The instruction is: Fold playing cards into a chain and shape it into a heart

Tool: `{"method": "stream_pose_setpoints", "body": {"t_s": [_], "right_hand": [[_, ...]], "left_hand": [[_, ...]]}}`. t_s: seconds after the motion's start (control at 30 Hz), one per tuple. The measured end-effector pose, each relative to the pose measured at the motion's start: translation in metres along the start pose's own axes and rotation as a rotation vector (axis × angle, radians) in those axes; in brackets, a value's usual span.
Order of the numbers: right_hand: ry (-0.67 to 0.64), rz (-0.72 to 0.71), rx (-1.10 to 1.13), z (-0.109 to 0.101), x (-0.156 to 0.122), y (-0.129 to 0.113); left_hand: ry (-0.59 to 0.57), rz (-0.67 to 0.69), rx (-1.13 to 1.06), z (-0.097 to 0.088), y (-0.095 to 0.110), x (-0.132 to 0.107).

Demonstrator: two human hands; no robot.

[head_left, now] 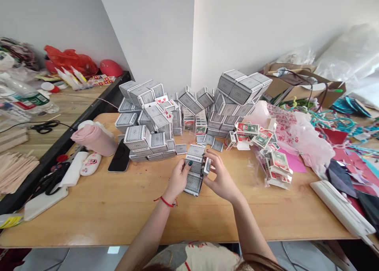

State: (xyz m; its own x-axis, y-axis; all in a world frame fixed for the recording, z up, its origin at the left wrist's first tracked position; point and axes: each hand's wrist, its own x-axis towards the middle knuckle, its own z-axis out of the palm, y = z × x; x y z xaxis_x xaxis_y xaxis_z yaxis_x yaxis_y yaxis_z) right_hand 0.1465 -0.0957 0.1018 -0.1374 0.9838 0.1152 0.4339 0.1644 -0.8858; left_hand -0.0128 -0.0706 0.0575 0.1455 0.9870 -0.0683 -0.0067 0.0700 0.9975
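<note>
My left hand [175, 181] is closed on the left edge of a strip of folded playing cards [194, 181] with grey patterned backs, its thumb resting on top. On the strip's right side, my right hand [219, 178] pinches a folded playing card [207, 166] between thumb and fingers, against or very near the strip. Just behind the hands a few loose playing cards [218, 145] lie flat. Stacks of boxes folded from playing cards [137, 137] rise at the left, and a taller stack [237, 87] at the right. Some heart-faced cards [162, 101] lie on the left stack.
Opened card packets [278, 164] and a pinkish plastic bag [284, 125] are at the right, near a white case [340, 206]. To the left lie a phone [119, 156], a pink cloth roll [96, 138] and black-handled scissors [56, 180]. A wall stands behind the wooden table [133, 211].
</note>
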Motion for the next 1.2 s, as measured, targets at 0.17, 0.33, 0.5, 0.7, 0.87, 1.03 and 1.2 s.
{"method": "stream_pose_setpoints", "body": {"t_s": [0.17,0.33,0.5,0.7,0.87,1.03,1.2], "right_hand": [[-0.013,0.015,-0.205,0.000,0.001,0.000],[-0.070,0.026,-0.281,0.002,0.001,0.004],[-0.065,0.019,-0.270,0.002,0.005,0.003],[-0.070,0.047,-0.235,0.003,0.006,0.001],[-0.018,0.026,-0.208,0.008,-0.002,-0.001],[0.017,0.010,-0.176,0.009,-0.008,0.000],[0.015,0.009,-0.129,0.007,-0.010,0.004]], "left_hand": [[0.010,0.011,0.062,-0.002,-0.009,0.001],[-0.001,0.025,0.113,-0.005,-0.014,0.002],[0.040,0.053,0.144,-0.004,-0.012,0.000],[0.134,0.091,0.118,-0.003,-0.020,-0.004],[0.166,0.077,0.099,-0.004,-0.027,-0.006],[0.187,0.076,0.137,-0.005,-0.025,-0.007],[0.193,0.066,0.146,-0.006,-0.022,-0.008]]}}
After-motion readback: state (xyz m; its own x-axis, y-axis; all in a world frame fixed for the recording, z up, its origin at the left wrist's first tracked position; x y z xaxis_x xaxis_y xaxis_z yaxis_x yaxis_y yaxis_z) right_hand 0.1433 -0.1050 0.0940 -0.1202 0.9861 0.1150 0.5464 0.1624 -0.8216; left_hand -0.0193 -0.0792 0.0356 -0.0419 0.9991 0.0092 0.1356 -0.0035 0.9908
